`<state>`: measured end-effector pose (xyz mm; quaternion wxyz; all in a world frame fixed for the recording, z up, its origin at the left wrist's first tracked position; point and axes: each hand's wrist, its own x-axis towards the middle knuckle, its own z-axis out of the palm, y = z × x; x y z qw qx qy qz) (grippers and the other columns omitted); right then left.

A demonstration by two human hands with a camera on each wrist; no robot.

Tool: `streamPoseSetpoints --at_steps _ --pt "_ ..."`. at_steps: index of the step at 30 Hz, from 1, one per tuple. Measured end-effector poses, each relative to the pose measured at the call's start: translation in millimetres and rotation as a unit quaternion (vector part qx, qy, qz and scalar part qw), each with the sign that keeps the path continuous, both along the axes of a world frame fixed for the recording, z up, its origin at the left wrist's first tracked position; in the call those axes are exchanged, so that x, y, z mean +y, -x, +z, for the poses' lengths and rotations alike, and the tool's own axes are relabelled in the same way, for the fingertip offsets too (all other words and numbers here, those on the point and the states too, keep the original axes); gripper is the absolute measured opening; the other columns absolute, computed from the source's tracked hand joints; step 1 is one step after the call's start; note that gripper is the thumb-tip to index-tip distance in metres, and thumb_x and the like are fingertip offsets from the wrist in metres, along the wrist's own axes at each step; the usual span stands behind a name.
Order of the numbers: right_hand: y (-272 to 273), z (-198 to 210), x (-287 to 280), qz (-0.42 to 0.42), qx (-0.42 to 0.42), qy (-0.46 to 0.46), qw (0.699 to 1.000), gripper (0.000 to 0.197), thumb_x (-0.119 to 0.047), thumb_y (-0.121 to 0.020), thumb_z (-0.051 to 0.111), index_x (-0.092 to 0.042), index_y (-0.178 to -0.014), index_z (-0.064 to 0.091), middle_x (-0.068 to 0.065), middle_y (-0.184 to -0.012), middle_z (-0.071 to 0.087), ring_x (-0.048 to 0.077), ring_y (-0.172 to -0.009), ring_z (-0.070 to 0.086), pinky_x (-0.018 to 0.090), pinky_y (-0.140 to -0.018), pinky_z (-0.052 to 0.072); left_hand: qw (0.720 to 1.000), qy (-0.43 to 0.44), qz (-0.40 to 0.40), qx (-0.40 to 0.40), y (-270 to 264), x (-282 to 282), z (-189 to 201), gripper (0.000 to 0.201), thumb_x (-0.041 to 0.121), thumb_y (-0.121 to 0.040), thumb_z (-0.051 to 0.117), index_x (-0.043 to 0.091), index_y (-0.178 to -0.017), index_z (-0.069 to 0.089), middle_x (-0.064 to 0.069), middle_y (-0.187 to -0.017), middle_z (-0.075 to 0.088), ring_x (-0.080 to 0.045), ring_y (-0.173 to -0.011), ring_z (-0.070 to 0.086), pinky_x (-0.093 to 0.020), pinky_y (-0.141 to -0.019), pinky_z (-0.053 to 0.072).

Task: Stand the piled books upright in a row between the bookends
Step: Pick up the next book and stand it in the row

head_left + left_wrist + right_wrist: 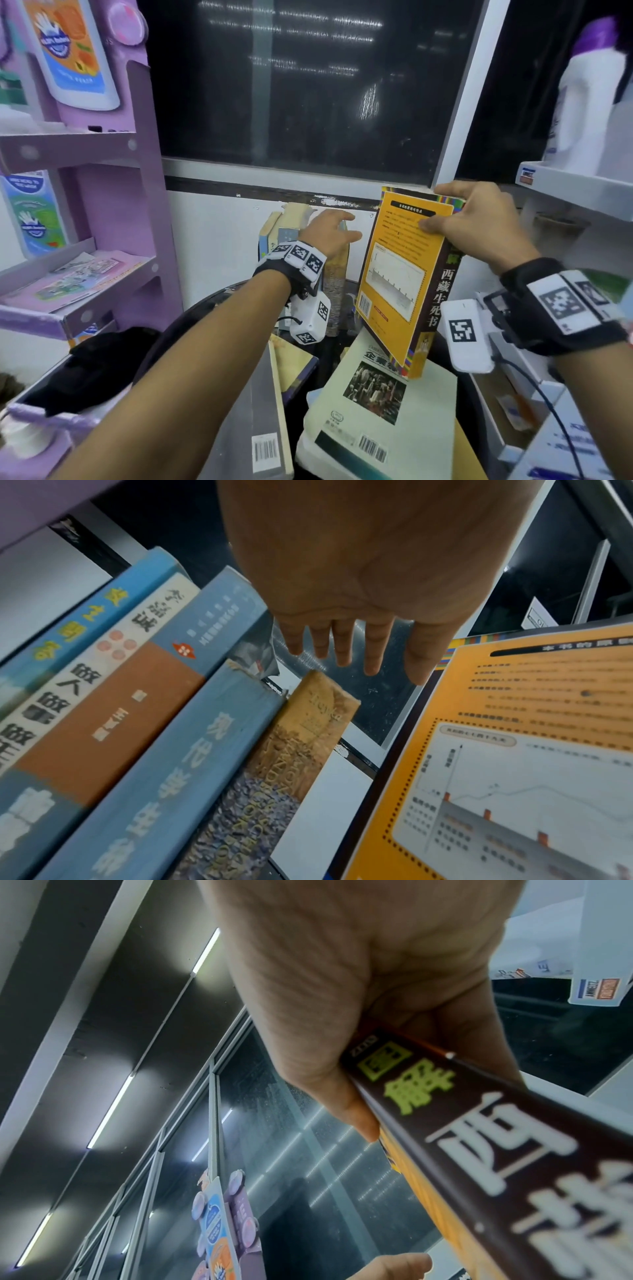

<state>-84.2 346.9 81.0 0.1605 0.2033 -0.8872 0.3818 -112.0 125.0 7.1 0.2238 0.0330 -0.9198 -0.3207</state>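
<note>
The thick orange-covered paperback book (400, 274), its dark spine reading 西藏生死书, is tilted, its lower corner on a pale green book (383, 407) lying flat. The right hand (479, 222) grasps its top edge. Left of it, the left hand (325, 228), fingers straight and released, hovers over the row of upright books (143, 723).

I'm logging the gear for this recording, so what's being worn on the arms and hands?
Both forearms are bare, no sleeves or gloves. The left hand and right hand each have a black wrist strap carrying white blocks with black square code markings. A white camera box hangs under each wrist, with a thin black cable.
</note>
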Motion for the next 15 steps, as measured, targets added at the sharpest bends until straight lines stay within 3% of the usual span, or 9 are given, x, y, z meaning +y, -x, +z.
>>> streamPoseSetpoints --at_steps 5,9,15 --pt "19.1 -5.9 -15.5 -0.005 0.003 -0.005 1.000 0.056 -0.024 -0.085 0.073 -0.018 -0.136 0.051 0.005 -0.101 0.068 0.019 -0.081 0.064 0.033 -0.073 0.055 0.999 0.030 0.035 -0.030 22.6 -1.6 -8.6 0.051 0.036 -0.090 0.060 0.019 -0.137 0.048 -0.003 -0.149 0.039 -0.020 -0.136 0.036 -0.038 -0.110 0.030" --pt "34.1 -12.2 -31.1 -0.013 0.000 -0.002 1.000 0.054 -0.024 -0.087 0.071 -0.019 -0.136 0.051 0.000 -0.095 0.061 0.017 -0.081 0.063 0.029 -0.070 0.052 0.998 0.032 0.040 -0.047 33.5 -4.6 -13.0 0.056 0.031 -0.090 0.057 0.014 -0.141 0.043 -0.007 -0.151 0.035 -0.023 -0.136 0.036 -0.037 -0.111 0.031" --pt "54.6 -24.7 -55.1 -0.026 0.017 -0.002 1.000 0.051 -0.023 -0.088 0.069 -0.018 -0.136 0.052 0.004 -0.106 0.065 0.021 -0.089 0.065 0.036 -0.078 0.057 0.997 0.021 0.032 -0.068 41.3 -8.6 -21.4 0.061 0.034 -0.090 0.052 0.014 -0.146 0.036 -0.008 -0.152 0.034 -0.024 -0.138 0.035 -0.038 -0.110 0.030"
